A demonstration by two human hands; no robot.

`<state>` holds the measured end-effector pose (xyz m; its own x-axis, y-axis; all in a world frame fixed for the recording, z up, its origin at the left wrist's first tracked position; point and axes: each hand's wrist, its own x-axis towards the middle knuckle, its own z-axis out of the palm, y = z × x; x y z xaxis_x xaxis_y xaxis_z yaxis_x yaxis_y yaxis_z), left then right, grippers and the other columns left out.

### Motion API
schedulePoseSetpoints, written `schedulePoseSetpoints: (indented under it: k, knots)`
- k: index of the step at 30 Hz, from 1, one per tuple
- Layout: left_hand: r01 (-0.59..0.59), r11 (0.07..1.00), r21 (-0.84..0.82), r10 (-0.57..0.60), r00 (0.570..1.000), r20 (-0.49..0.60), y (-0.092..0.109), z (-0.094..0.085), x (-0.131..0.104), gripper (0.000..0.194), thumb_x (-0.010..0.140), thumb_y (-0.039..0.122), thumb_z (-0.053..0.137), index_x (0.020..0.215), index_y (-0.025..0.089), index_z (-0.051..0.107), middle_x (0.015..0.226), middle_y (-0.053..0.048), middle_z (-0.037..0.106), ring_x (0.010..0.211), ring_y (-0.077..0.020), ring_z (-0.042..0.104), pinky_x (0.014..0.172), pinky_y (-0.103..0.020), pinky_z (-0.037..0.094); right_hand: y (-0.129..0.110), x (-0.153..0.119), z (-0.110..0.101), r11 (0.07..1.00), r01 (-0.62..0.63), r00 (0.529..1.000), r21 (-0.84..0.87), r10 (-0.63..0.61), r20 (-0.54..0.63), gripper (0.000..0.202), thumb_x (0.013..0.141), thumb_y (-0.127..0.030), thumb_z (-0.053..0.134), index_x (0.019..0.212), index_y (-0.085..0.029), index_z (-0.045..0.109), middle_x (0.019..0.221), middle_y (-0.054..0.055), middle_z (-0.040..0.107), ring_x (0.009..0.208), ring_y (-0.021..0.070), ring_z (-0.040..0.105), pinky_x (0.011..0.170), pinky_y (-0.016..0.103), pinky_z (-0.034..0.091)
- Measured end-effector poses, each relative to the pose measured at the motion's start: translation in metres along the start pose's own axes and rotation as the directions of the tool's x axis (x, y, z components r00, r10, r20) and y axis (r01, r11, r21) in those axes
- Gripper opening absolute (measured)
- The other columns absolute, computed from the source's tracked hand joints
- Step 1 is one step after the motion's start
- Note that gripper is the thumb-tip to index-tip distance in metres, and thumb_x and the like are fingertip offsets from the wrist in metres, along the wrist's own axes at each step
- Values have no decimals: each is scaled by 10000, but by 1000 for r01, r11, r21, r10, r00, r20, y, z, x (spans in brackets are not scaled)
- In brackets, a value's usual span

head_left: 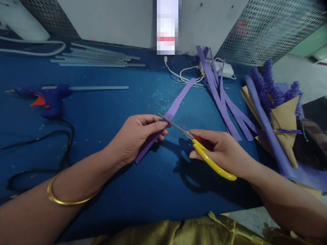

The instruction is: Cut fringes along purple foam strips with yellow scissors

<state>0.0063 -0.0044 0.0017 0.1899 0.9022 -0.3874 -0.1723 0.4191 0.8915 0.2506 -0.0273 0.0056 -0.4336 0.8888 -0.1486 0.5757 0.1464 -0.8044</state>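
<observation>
Over my head feed I count two bare hands. I have the left hand [144, 132] pinching one flat purple strip [178, 102], thumb on top and fingers beneath; the strip slants above the smooth blue table [158, 194], its far end pointing toward a few thin metal wires [191, 84]. The right hand [224, 146] grips one pair of scissors [214, 165] by glossy, curved yellow handles, the slim metal blades lying across the strip beside my left thumb. I can't tell whether they are cutting. One thin gold bracelet [67, 203] rings the left forearm.

To my left sits one blue glue gun [53, 98] with a red trigger and one translucent stick in its back; beyond are several overlapping glue sticks [97, 58], too jumbled to count. On the right I see several crossing purple strips [216, 97], then at least three fuzzy flower spikes [268, 83] beside creased brown paper [284, 117].
</observation>
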Motion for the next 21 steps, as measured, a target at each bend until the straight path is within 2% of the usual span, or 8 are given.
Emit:
schedulePoseSetpoints:
  k: [12, 21]
  knots:
    - [-11, 1000, -27, 9, 998, -56, 2, 2, 0, 95, 704, 235, 824, 697, 162, 763, 640, -12, 703, 559, -85, 620, 576, -179, 489, -2, 2, 1, 986, 63, 997, -156, -70, -39, 493, 790, -453, 787, 1220, -230, 692, 882, 35, 699, 741, 186, 618, 651, 267, 490]
    - [-12, 999, -36, 10, 999, -49, 2, 2, 1, 90, 704, 213, 827, 676, 162, 758, 633, -5, 702, 548, -72, 616, 568, -156, 488, -3, -1, 1, 994, 38, 999, -102, -38, -2, 471, 828, -447, 758, 1231, -216, 680, 834, 8, 670, 701, 158, 575, 636, 250, 463]
